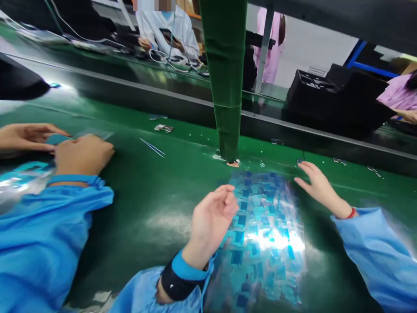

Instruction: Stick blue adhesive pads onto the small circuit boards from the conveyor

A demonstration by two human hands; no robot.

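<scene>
Glossy green benchtop (146, 191): many shiny teal-blue film pcs (260, 211) prob. left, amt done unclear; L hand (213, 217) curled, can't tell if holding; R hand (317, 184) wide.

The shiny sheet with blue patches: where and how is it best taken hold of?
I'd pinch the sheet by its long right edge, coming from the right. It lies flat and looks thin, so an edge should suit better than the middle. The right hand is on that side, while the left hand overlaps the left edge in this view.
</scene>
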